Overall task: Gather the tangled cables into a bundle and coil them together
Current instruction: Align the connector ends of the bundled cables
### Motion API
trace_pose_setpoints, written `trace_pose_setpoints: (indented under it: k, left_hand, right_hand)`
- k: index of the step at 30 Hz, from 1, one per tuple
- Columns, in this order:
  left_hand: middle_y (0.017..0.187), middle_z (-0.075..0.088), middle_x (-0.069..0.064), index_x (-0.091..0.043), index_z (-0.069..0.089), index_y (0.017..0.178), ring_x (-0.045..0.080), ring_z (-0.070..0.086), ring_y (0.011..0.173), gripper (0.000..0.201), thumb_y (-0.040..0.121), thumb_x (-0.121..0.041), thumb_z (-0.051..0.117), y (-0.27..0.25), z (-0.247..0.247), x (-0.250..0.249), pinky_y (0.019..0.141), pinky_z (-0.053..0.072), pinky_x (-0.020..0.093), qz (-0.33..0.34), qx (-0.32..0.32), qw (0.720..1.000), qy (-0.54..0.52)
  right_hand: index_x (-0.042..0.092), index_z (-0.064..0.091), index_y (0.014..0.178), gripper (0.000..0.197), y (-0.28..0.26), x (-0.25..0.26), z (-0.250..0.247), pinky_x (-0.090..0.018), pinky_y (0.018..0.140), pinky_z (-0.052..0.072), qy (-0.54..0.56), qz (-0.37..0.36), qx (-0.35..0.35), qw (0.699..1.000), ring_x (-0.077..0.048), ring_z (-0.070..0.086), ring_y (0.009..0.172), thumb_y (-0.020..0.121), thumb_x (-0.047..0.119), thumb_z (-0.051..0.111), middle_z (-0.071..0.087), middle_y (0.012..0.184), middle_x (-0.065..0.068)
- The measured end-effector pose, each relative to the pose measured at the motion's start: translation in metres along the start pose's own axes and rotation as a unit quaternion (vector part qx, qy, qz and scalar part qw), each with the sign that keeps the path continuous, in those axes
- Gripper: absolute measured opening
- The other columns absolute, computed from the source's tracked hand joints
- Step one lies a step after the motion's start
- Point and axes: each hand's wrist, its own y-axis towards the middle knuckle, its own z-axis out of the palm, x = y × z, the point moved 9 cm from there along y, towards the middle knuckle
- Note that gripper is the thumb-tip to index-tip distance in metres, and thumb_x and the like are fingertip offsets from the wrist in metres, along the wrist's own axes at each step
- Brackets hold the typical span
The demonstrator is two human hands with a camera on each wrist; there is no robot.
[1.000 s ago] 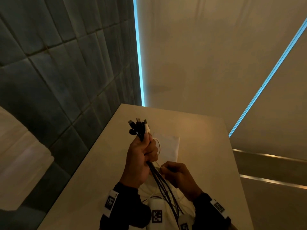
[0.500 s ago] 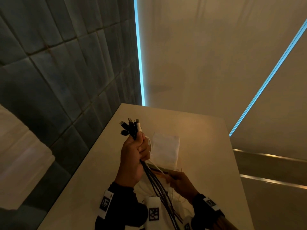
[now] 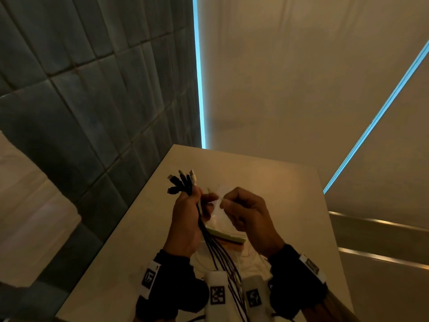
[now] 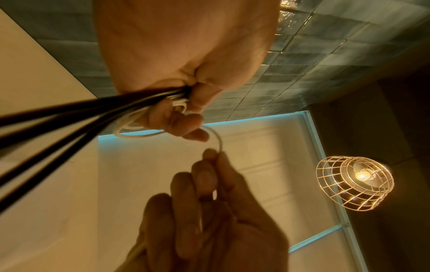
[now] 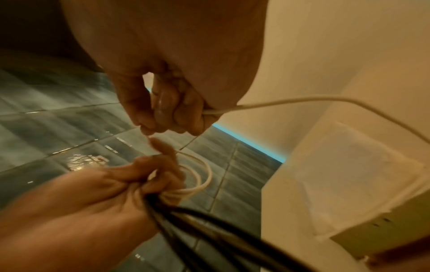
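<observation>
My left hand point(image 3: 189, 212) grips a bundle of black cables point(image 3: 216, 249) held upright above the table, their plugs point(image 3: 182, 181) fanning out above the fist. The cables hang down toward my body. A thin white cable point(image 5: 197, 179) lies in loops round the bundle at my left fist point(image 4: 186, 103). My right hand point(image 3: 243, 210), just right of the left, pinches this white cable point(image 4: 217, 139) between thumb and fingertips; its loose length point(image 5: 325, 101) trails away to the right from that hand point(image 5: 177, 110).
A beige table point(image 3: 290, 205) stands in a corner, with a grey tiled wall point(image 3: 92, 101) on the left and a cream wall behind. A flat white pad point(image 3: 226, 228) lies on the table under my hands. A wire-cage lamp point(image 4: 353, 184) hangs overhead.
My right hand has come up from low beside the hanging cables to the level of my left fist, carrying the white cable with it. The left hand keeps its grip on the bundle.
</observation>
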Motion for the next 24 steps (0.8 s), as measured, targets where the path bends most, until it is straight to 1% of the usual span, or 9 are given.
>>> trace_pose_setpoints:
  k: [2,4,6,8,10,13,17,22,24]
  left_hand:
    - [0.071,0.068,0.009,-0.007,0.054,0.1,0.02,0.055,0.061,0.025,0.103,-0.024,0.036,-0.002,0.005,-0.002,0.057,0.047,0.03,-0.006,0.013,1.0,-0.024]
    - [0.064,0.061,0.006,-0.009,0.054,0.09,0.022,0.057,0.063,0.026,0.102,-0.024,0.037,-0.004,0.01,-0.003,0.062,0.05,0.033,-0.013,0.033,0.997,-0.074]
    - [0.063,0.052,0.004,-0.013,0.049,0.081,0.022,0.06,0.065,0.027,0.102,-0.024,0.038,-0.006,0.015,-0.004,0.069,0.05,0.037,-0.021,0.05,0.99,-0.127]
    - [0.061,0.048,0.002,-0.013,0.047,0.08,0.017,0.054,0.057,0.025,0.102,-0.023,0.038,-0.007,0.017,-0.006,0.062,0.049,0.03,-0.01,0.063,0.988,-0.141]
    - [0.061,0.048,0.001,-0.013,0.045,0.08,0.011,0.039,0.048,0.026,0.102,-0.023,0.036,-0.008,0.019,-0.008,0.049,0.037,0.022,0.004,0.088,0.987,-0.131]
    - [0.058,0.043,-0.001,-0.012,0.043,0.078,0.008,0.026,0.045,0.028,0.103,-0.021,0.034,-0.008,0.022,-0.007,0.045,0.026,0.021,0.017,0.113,0.988,-0.107]
    - [0.054,0.033,-0.007,-0.013,0.041,0.076,0.005,0.023,0.042,0.028,0.102,-0.019,0.033,-0.007,0.022,-0.006,0.044,0.021,0.021,0.009,0.118,0.987,-0.106]
    - [0.053,0.033,-0.007,-0.012,0.04,0.077,0.006,0.022,0.041,0.029,0.103,-0.018,0.032,-0.006,0.011,-0.006,0.041,0.025,0.02,0.013,0.093,0.991,-0.096]
    - [0.053,0.033,-0.007,-0.012,0.04,0.077,0.006,0.022,0.041,0.029,0.104,-0.018,0.032,-0.006,0.008,-0.006,0.041,0.025,0.02,0.014,0.087,0.991,-0.097]
  right_hand:
    - [0.005,0.061,0.073,0.02,-0.006,0.0,0.012,-0.02,0.044,0.026,-0.001,0.017,0.028,0.999,-0.01,0.031,0.043,0.09,-0.004,0.056,0.042,0.052,0.0]
    - [0.006,0.062,0.07,0.021,-0.01,-0.013,0.014,-0.018,0.044,0.028,-0.01,0.049,0.031,0.998,-0.008,0.034,0.042,0.087,-0.005,0.058,0.043,0.05,0.002]
    - [0.008,0.063,0.07,0.016,-0.014,-0.031,0.007,-0.02,0.045,0.024,-0.015,0.077,0.023,0.997,-0.008,0.034,0.042,0.084,0.002,0.062,0.046,0.05,0.004]
    - [0.011,0.066,0.071,0.011,-0.019,-0.05,-0.001,-0.023,0.046,0.02,-0.018,0.102,0.014,0.994,-0.009,0.031,0.043,0.082,0.012,0.065,0.047,0.051,0.005]
    - [0.012,0.067,0.073,0.014,-0.026,-0.068,-0.008,-0.022,0.046,0.02,-0.031,0.122,0.01,0.992,-0.008,0.03,0.044,0.088,0.012,0.065,0.047,0.052,0.007]
    - [0.015,0.067,0.072,0.023,-0.032,-0.085,-0.013,-0.019,0.044,0.023,-0.041,0.132,0.009,0.99,-0.007,0.031,0.045,0.093,0.01,0.059,0.046,0.055,0.004]
    - [0.009,0.062,0.073,0.022,-0.031,-0.105,-0.02,-0.018,0.045,0.025,-0.069,0.133,0.026,0.988,-0.006,0.032,0.046,0.094,0.012,0.058,0.043,0.058,-0.001]
    - [0.009,0.057,0.07,0.026,-0.044,-0.156,-0.044,-0.017,0.043,0.027,-0.144,0.188,0.009,0.972,-0.003,0.032,0.041,0.096,0.008,0.053,0.04,0.048,0.011]
    - [0.011,0.058,0.069,0.027,-0.048,-0.177,-0.054,-0.02,0.045,0.03,-0.167,0.21,-0.015,0.963,-0.007,0.035,0.043,0.096,0.006,0.052,0.042,0.05,0.005]
